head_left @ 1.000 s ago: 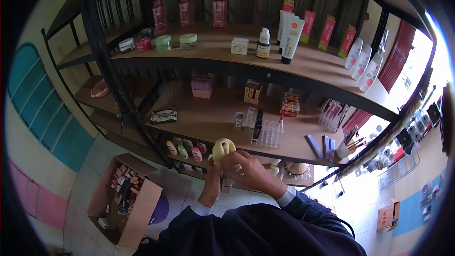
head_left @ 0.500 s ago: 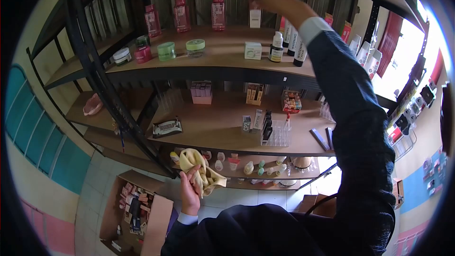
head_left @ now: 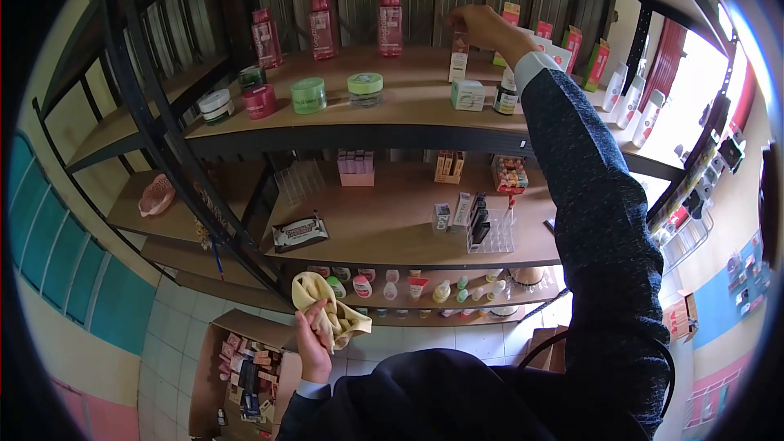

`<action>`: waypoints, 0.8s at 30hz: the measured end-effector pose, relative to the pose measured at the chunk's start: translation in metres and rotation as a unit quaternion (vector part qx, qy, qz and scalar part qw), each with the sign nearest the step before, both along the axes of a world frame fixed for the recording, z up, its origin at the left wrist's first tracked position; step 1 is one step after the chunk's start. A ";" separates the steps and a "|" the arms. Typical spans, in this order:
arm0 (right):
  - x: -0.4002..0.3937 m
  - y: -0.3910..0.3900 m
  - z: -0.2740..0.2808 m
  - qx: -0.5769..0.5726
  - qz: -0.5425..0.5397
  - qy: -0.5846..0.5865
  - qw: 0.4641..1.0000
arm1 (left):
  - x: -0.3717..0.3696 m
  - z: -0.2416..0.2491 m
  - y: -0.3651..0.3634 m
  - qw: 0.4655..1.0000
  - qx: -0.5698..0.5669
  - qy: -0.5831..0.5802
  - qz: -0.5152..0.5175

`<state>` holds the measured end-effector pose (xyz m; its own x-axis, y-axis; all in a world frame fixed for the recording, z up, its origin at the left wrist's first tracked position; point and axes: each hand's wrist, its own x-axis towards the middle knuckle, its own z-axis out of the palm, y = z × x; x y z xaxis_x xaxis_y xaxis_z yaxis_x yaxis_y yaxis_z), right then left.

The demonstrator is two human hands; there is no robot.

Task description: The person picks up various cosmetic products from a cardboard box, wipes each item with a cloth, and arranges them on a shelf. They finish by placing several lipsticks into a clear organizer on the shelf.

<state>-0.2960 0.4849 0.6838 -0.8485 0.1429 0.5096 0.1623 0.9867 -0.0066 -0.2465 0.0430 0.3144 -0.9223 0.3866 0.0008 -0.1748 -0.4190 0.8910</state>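
Observation:
My right hand (head_left: 487, 31) reaches over the upper shelf (head_left: 392, 118), its fingers closed around the top of a slim upright box (head_left: 459, 64). Just in front of that box is a small white-and-green carton (head_left: 468, 95). A dark bottle with a white top (head_left: 505, 96) stands beside the carton, partly behind my sleeve. Low on the left, my left hand (head_left: 314, 349) grips a crumpled pale yellow cloth (head_left: 331, 314), which hangs over its fingers in front of the lowest shelves.
Three pink bottles (head_left: 390, 26) and several jars (head_left: 309, 95) share the upper shelf. Below, the middle shelf carries a clear acrylic organizer (head_left: 492, 233) and a black-and-white packet (head_left: 300, 233). An open cardboard box (head_left: 200, 376) of mixed products sits on the floor. A black metal post (head_left: 151, 114) rises at left.
My right hand and the slim box have come lower and nearer, closer to the small carton. The view has shifted slightly. My left hand still holds the cloth.

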 end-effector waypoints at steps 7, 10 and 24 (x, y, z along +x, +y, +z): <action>-0.004 0.005 -0.004 0.022 -0.001 -0.001 1.000 | -0.001 0.003 0.000 1.000 -0.001 0.003 0.000; -0.002 0.002 -0.001 0.016 0.000 -0.014 1.000 | 0.002 0.003 0.001 1.000 0.007 -0.001 0.005; 0.133 -0.199 -0.083 -0.269 0.397 -0.074 0.874 | 0.066 0.030 0.021 0.985 -0.114 0.079 0.101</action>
<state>-0.1635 0.2863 0.6009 -0.8404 -0.3353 0.4258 -0.5336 0.6496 -0.5416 -0.1804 0.0637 0.3440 -0.9756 0.2024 0.0854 0.0403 -0.2173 0.9753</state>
